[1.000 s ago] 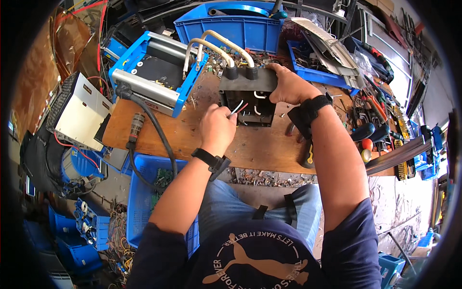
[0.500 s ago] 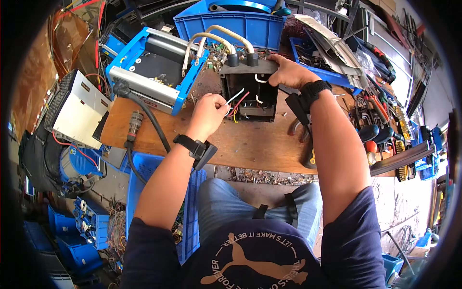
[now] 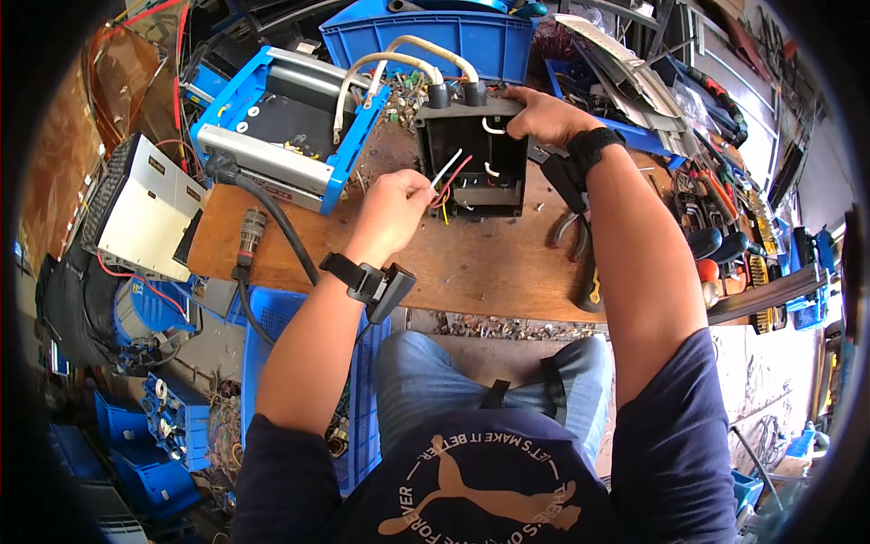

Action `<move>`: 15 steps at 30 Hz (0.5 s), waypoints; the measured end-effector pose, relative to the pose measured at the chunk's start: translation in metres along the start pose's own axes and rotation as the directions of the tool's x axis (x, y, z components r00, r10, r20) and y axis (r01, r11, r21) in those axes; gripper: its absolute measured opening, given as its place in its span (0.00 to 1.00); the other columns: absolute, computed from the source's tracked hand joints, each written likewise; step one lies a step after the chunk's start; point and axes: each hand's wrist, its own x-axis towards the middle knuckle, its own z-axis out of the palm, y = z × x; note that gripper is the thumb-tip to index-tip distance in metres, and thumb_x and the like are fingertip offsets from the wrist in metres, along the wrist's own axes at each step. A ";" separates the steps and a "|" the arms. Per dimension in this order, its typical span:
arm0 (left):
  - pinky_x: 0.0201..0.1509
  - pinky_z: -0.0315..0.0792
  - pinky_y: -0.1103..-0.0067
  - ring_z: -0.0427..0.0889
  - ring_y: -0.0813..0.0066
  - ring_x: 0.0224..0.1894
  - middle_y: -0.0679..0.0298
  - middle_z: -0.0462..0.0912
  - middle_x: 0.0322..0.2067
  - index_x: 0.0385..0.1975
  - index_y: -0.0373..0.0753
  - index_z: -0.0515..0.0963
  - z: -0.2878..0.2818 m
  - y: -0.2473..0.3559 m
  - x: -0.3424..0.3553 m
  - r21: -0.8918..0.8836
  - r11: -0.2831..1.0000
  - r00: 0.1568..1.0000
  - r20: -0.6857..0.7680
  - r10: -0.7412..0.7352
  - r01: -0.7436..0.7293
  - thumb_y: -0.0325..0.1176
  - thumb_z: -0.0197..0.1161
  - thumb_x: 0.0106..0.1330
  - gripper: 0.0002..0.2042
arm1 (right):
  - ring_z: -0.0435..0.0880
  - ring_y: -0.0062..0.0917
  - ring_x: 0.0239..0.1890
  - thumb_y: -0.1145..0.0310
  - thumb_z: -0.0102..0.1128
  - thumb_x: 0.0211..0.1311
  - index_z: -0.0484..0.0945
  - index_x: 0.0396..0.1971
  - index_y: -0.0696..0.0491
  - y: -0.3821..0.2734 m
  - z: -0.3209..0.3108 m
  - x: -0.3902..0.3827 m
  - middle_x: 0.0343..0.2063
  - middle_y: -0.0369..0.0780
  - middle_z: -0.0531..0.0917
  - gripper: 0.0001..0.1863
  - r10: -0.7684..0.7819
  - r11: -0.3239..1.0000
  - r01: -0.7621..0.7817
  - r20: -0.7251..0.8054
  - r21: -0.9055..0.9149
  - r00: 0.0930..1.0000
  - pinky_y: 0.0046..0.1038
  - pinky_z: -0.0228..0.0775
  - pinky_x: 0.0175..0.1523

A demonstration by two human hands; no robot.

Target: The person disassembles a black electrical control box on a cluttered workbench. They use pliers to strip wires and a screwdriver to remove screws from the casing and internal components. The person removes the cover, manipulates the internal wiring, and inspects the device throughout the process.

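Note:
My left hand (image 3: 397, 201) is closed in a pinch on thin coloured wires (image 3: 448, 178), white, red and yellow, at the left side of an open black housing (image 3: 471, 145). My right hand (image 3: 544, 120) grips the top right corner of this housing, thumb at its right side. Two thick pale cables (image 3: 410, 47) arch out of black sleeves on its top and end in metal lugs. Short white wire loops show inside it. Pliers (image 3: 568, 236) lie to the right, partly behind my right wrist device.
A blue-framed metal case (image 3: 323, 172) sits left on the wooden bench (image 3: 476, 281), with a thick black cable and connector (image 3: 250, 238). Blue bins (image 3: 426, 59) stand behind and below. Stacked strips (image 3: 630, 77) and many hand tools (image 3: 711, 199) crowd the right. A white unit (image 3: 149, 213) stands far left.
The housing has shifted upward in the view, with its open interior more exposed. My left hand has moved left and up, holding the wires out; my right hand has risen with the housing.

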 end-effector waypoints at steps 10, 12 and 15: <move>0.43 0.73 0.82 0.81 0.80 0.35 0.63 0.86 0.31 0.38 0.32 0.81 -0.006 -0.009 0.001 -0.045 0.999 1.000 0.010 0.018 -0.017 0.26 0.61 0.66 0.06 | 0.78 0.39 0.52 0.60 0.61 0.39 0.61 0.68 0.56 -0.007 -0.004 -0.003 0.52 0.52 0.78 0.48 0.104 0.993 -0.101 0.038 -0.066 0.994 0.32 0.70 0.54; 0.46 0.75 0.79 0.81 0.77 0.38 0.62 0.84 0.34 0.40 0.32 0.79 -0.008 -0.011 0.004 0.019 1.000 1.000 0.014 0.017 -0.017 0.26 0.63 0.64 0.08 | 0.77 0.39 0.52 0.60 0.61 0.40 0.60 0.68 0.55 -0.010 -0.005 -0.005 0.52 0.52 0.78 0.48 0.159 0.987 -0.156 0.067 -0.041 0.985 0.33 0.70 0.54; 0.48 0.75 0.76 0.80 0.72 0.42 0.59 0.82 0.40 0.43 0.33 0.77 0.002 -0.019 -0.009 0.129 0.978 0.969 -0.167 0.181 -0.161 0.27 0.67 0.60 0.13 | 0.77 0.39 0.51 0.60 0.62 0.42 0.60 0.69 0.54 -0.025 -0.003 -0.012 0.51 0.52 0.78 0.47 0.134 0.990 -0.130 0.075 -0.061 0.988 0.34 0.69 0.53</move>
